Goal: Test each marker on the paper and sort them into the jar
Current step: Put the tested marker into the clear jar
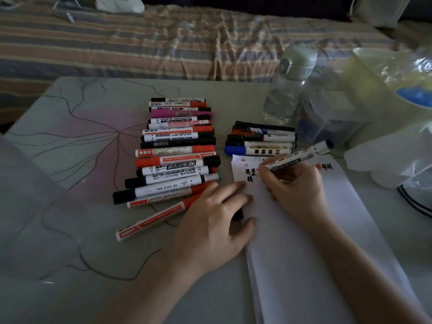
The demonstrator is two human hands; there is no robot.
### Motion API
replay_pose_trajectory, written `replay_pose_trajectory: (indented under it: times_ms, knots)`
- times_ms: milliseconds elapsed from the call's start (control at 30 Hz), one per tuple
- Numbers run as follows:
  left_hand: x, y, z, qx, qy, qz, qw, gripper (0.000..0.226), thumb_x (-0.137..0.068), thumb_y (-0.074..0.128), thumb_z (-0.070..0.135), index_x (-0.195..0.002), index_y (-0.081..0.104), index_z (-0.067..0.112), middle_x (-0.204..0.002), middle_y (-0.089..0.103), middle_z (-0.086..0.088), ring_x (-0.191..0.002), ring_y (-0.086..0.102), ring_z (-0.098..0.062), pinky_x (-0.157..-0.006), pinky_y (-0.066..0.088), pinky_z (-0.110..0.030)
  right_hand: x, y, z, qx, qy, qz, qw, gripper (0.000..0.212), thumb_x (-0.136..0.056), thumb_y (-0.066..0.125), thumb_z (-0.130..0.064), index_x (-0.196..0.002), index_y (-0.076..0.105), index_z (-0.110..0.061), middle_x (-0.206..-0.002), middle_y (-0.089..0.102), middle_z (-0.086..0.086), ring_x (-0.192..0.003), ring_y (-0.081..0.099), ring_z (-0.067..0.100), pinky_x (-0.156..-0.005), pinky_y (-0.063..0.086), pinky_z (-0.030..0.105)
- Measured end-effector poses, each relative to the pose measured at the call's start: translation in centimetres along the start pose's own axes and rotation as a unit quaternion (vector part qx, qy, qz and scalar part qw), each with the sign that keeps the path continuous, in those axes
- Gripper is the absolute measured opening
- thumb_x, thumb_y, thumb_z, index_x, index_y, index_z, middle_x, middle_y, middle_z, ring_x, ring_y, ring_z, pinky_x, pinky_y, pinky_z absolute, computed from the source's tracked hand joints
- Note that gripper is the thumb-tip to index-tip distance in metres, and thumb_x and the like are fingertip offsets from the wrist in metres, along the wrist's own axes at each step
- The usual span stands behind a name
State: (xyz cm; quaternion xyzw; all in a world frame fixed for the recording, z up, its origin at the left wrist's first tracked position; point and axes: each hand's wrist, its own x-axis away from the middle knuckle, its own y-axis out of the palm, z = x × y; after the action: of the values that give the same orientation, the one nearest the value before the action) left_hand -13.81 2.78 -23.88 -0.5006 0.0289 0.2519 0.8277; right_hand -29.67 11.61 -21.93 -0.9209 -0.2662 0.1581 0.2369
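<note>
My right hand grips a white-barrelled marker with a dark rear end, its tip down on the white paper near black and red test marks. My left hand rests on the paper's left edge, and a black cap is pinched between its thumb and forefinger. Left of the paper lies a long row of markers, mostly red and black. A smaller group of markers lies above the paper. A clear jar stands behind them, with something red and blue dimly visible inside.
A clear water bottle with a grey lid stands next to the jar. Plastic bags and a yellow-green container crowd the right side. One red marker lies loose near my left wrist. A striped bed cover lies beyond the table.
</note>
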Motion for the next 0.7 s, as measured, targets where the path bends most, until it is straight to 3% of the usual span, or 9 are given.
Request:
replay_pose_trajectory:
  times_ms: [100, 267, 433, 567, 700]
  knots:
    - [0.3, -0.3, -0.2, 0.020, -0.012, 0.012, 1.000, 0.045, -0.089, 0.060, 0.036, -0.131, 0.058, 0.020, -0.134, 0.052, 0.007, -0.125, 0.045, -0.007, -0.104, 0.037, -0.019, 0.2, -0.3, 0.0, -0.025, 0.008, -0.012, 1.000, 0.023, -0.085, 0.071, -0.030, -0.068, 0.069, -0.014, -0.058, 0.069, 0.001, -0.050, 0.063, 0.008, -0.054, 0.054, 0.025]
    - [0.3, -0.4, -0.2, 0.024, -0.025, 0.019, 0.999, 0.033, -0.085, 0.069, 0.029, -0.115, 0.067, 0.015, -0.115, 0.057, 0.003, -0.107, 0.053, -0.008, -0.093, 0.045, -0.019, 0.5, -0.9, -1.0, -0.057, 0.039, -0.039, 0.997, 0.024, -0.086, 0.072, -0.030, -0.073, 0.071, -0.009, -0.061, 0.069, 0.002, -0.050, 0.061, 0.008, -0.051, 0.052, 0.022]
    - [1.3, -2.5, 1.9, 0.119, -0.080, 0.022, 0.989, 0.033, -0.087, 0.070, 0.019, -0.120, 0.064, 0.017, -0.112, 0.062, 0.004, -0.100, 0.061, -0.007, -0.087, 0.051, -0.021, 1.4, -3.9, -4.8, -0.157, 0.070, -0.038, 0.984, 0.006, -0.086, 0.073, -0.017, -0.086, 0.072, -0.011, -0.066, 0.068, 0.005, -0.054, 0.059, 0.013, -0.058, 0.054, 0.029]
    - [3.7, -5.5, 3.7, 0.312, -0.180, 0.072, 0.930, 0.026, -0.087, 0.068, 0.008, -0.102, 0.067, 0.029, -0.100, 0.070, 0.011, -0.089, 0.067, -0.001, -0.077, 0.051, -0.013, 5.4, -6.8, -8.3, -0.209, 0.068, -0.080, 0.972, 0.013, -0.087, 0.071, -0.020, -0.091, 0.071, -0.007, -0.073, 0.068, 0.006, -0.064, 0.063, 0.015, -0.060, 0.054, 0.028]
    - [5.3, -7.7, 5.3, 0.498, -0.278, 0.100, 0.815, 0.027, -0.084, 0.065, -0.009, -0.099, 0.069, 0.014, -0.090, 0.074, 0.000, -0.093, 0.072, -0.022, -0.085, 0.057, -0.032, 9.8, -7.6, -10.4, -0.244, 0.073, -0.120, 0.959, 0.025, -0.092, 0.061, -0.028, -0.098, 0.069, -0.005, -0.082, 0.070, 0.012, -0.069, 0.065, 0.017, -0.061, 0.054, 0.029]
